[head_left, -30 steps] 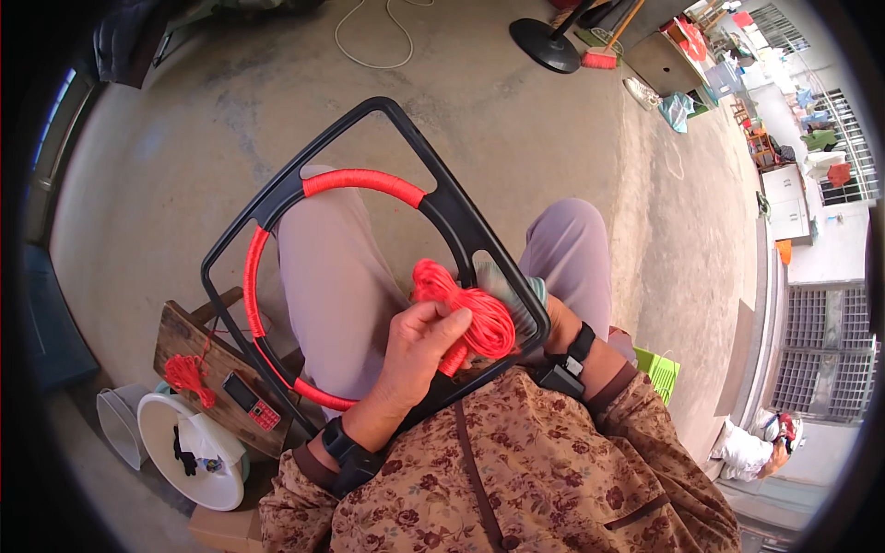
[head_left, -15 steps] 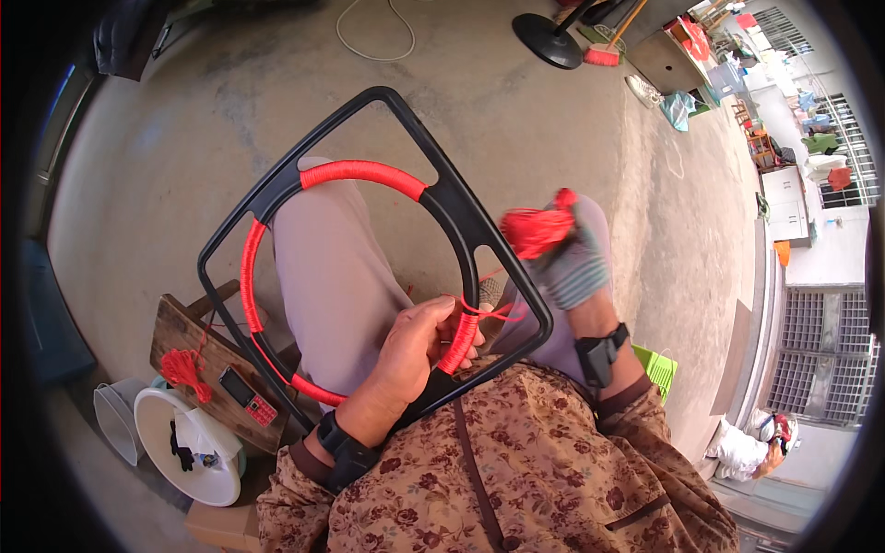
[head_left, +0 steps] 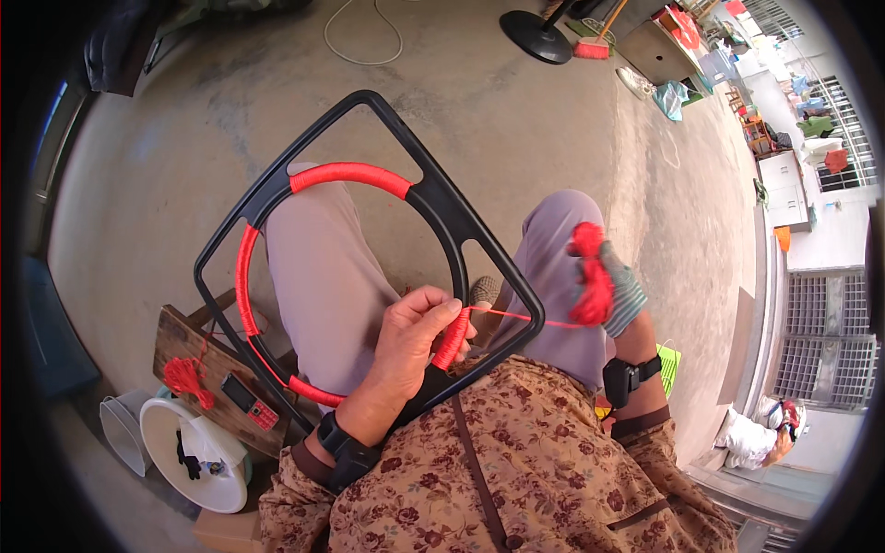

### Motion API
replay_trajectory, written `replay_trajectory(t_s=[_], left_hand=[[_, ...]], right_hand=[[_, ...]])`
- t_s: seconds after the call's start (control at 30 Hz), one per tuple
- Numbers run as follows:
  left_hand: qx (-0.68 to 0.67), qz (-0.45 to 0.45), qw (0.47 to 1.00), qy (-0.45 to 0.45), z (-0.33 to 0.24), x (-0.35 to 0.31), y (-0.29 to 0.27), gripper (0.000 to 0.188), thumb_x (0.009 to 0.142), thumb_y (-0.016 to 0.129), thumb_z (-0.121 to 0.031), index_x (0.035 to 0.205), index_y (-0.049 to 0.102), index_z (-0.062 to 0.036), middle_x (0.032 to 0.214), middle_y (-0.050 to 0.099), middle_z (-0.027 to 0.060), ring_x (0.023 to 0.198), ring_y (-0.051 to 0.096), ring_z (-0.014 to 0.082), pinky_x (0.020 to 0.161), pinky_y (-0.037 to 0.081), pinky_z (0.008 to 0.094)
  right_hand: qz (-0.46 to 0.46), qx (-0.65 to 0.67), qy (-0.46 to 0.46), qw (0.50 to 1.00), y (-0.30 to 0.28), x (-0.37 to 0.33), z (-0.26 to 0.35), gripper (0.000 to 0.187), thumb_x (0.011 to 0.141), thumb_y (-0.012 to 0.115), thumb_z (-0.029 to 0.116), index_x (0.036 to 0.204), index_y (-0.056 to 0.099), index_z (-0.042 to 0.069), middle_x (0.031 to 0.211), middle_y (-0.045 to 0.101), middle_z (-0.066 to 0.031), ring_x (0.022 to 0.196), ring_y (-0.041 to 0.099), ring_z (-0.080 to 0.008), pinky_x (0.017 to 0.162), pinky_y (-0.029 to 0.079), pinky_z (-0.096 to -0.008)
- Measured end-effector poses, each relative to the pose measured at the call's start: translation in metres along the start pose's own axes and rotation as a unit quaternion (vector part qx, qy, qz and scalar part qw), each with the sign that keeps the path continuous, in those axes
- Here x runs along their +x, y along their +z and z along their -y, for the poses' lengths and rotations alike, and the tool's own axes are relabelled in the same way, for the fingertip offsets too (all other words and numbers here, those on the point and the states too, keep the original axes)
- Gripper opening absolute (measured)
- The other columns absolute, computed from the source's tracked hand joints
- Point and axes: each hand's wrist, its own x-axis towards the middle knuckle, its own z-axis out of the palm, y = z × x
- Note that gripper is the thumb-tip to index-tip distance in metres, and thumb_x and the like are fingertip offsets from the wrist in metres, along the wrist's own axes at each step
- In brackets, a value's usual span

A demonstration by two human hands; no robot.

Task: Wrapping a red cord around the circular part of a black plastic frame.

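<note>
Across my lap lies a black frame (head_left: 437, 206) with a rounded-square outer rim and an inner ring. Glossy red cord is wound around parts of the ring, with one red wrapping (head_left: 350, 173) at the far side. My left hand (head_left: 403, 336) is bare and closed around the ring's near right part, thumb pressed at the end of another red wrapping (head_left: 451, 344). A taut strand of cord (head_left: 530, 318) runs from there to my right hand (head_left: 627, 297). That hand wears a striped glove and is closed on a red cord bundle (head_left: 593, 288), both slightly blurred.
At left, a wooden stool (head_left: 175, 330) bears a second red cord bundle (head_left: 188, 380) and a keypad phone (head_left: 249, 402). Beside it stand a white basin (head_left: 159, 438) and a bucket (head_left: 120, 426). A broom (head_left: 592, 48) and a round black base (head_left: 535, 39) are far ahead.
My right hand has swung right and nearer to me with the cord bundle. The loose loop of cord at the ring has drawn out straight. My left hand still grips the ring.
</note>
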Motion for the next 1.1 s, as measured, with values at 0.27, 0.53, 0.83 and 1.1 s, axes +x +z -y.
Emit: replay_trajectory(t_s=[0.27,0.53,0.83,1.1], left_hand=[[0.072,-0.009,0.996,0.046,-0.002,-0.004,0.005,0.013,0.091,0.058,-0.014,0.085,0.056,-0.0031,0.073,0.062,0.0042,0.061,0.056,0.0064,0.056,0.049,0.0213],[0.108,-0.008,0.984,0.145,0.004,-0.001,0.011,0.015,0.091,0.059,-0.016,0.089,0.059,-0.0014,0.079,0.060,-0.0009,0.069,0.053,0.0022,0.064,0.044,0.0177],[-0.045,-0.008,0.999,0.024,0.007,0.002,0.000,0.037,0.098,0.044,-0.031,0.094,0.063,0.0006,0.087,0.065,0.0061,0.073,0.061,0.0104,0.062,0.050,0.0239],[-0.041,0.024,0.995,-0.089,-0.004,0.001,-0.002,0.052,0.098,0.032,-0.042,0.109,0.057,0.0020,0.086,0.063,0.0131,0.072,0.060,0.0199,0.068,0.050,0.0308]], right_hand=[[0.371,-0.356,-0.065,0.855,0.053,0.011,-0.025,0.036,0.078,0.070,0.009,0.112,0.062,0.000,0.100,0.065,-0.0049,0.088,0.056,-0.0051,0.077,0.048,-0.0221],[0.414,-0.086,-0.028,0.906,0.114,0.033,-0.043,0.043,0.083,0.068,0.031,0.111,0.056,0.002,0.100,0.062,-0.0050,0.088,0.057,-0.0077,0.079,0.048,-0.0256],[0.283,0.028,0.130,0.950,0.061,0.020,-0.074,0.049,0.090,0.059,0.023,0.134,0.046,0.005,0.118,0.061,-0.0045,0.104,0.058,-0.0106,0.086,0.049,-0.0284],[0.099,0.317,-0.004,0.943,0.104,0.047,-0.009,0.026,0.089,0.056,0.021,0.106,0.053,0.002,0.085,0.060,-0.0074,0.073,0.059,-0.0146,0.068,0.050,-0.0280]])
